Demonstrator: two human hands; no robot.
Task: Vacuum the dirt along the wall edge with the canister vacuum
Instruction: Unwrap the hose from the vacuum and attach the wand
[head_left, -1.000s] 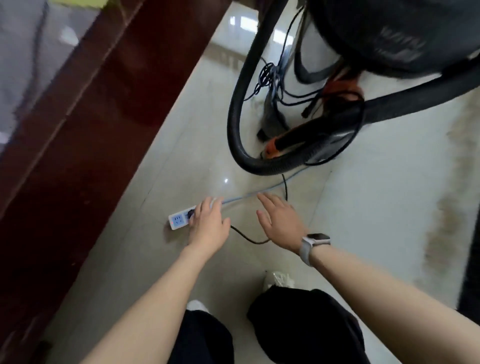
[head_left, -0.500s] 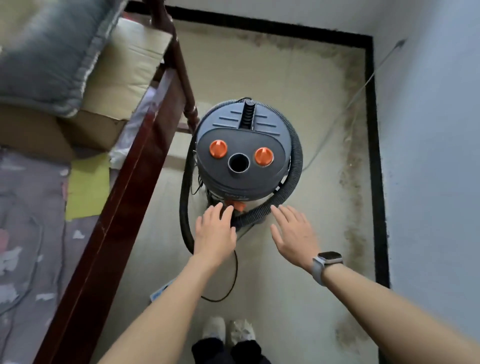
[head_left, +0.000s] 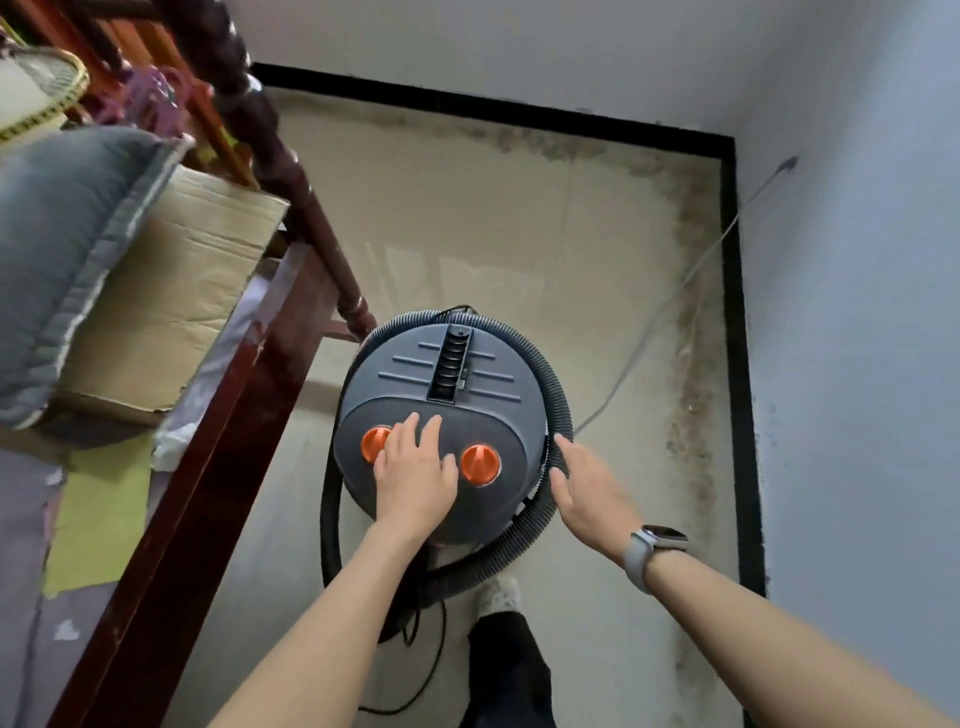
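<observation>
Canister vacuum (head_left: 447, 410) hemmed between bed frame (head_left: 218, 431) and dirty wall edge (head_left: 691, 364).
Left hand (head_left: 415, 478) is laid flat, fingers apart, on the lid; right hand (head_left: 587, 493), open, is touching the hose (head_left: 558, 410).

A home bedroom is showing here: a dark wooden bed frame (head_left: 218, 415) is standing beside a tiled floor (head_left: 519, 249), carrying a grey pillow (head_left: 62, 249) and a cardboard box (head_left: 171, 312).

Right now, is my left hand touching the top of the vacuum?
Touching. In the head view, the left hand lies flat on the vacuum lid, fingers spread between the two orange knobs, covering the middle.
</observation>
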